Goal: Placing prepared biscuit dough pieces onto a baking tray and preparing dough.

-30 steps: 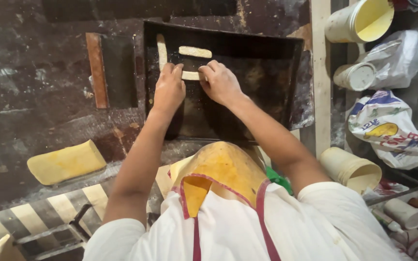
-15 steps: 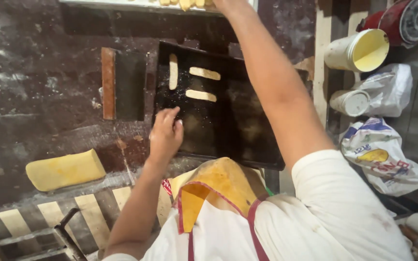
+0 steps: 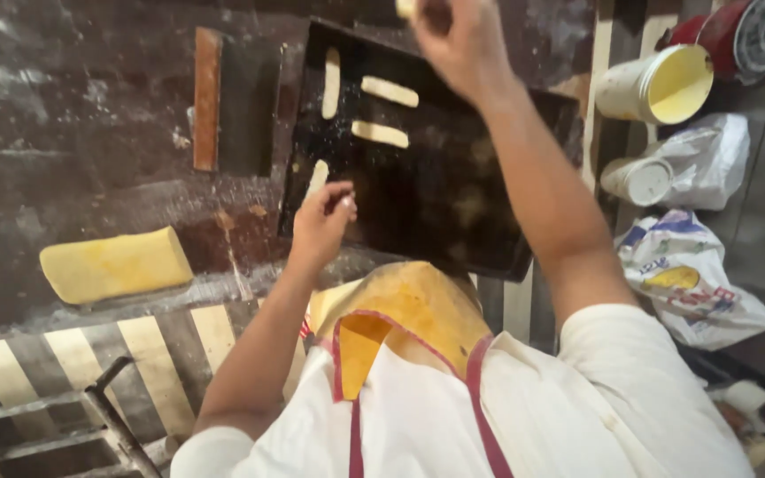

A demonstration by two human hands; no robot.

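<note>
A dark baking tray (image 3: 453,204) lies on the floury worktop with three pale dough strips (image 3: 390,90) in its far left corner. A further dough strip (image 3: 316,177) rests by the tray's left rim, and my left hand (image 3: 322,226) pinches its near end with curled fingers. My right hand (image 3: 462,35) is raised over the tray's far edge at the top of the view. Its fingers are closed on a small pale dough piece (image 3: 405,7), which the frame edge partly cuts off.
A yellow dough block (image 3: 117,264) lies at the left on the worktop. A scraper with a wooden handle (image 3: 208,97) sits left of the tray. At the right are a tub of yellow batter (image 3: 666,84), a white cup (image 3: 637,180) and plastic bags (image 3: 692,274).
My right hand came back from beyond the tray with a dough piece. My left hand moved to the tray's left rim, where a further strip now lies.
</note>
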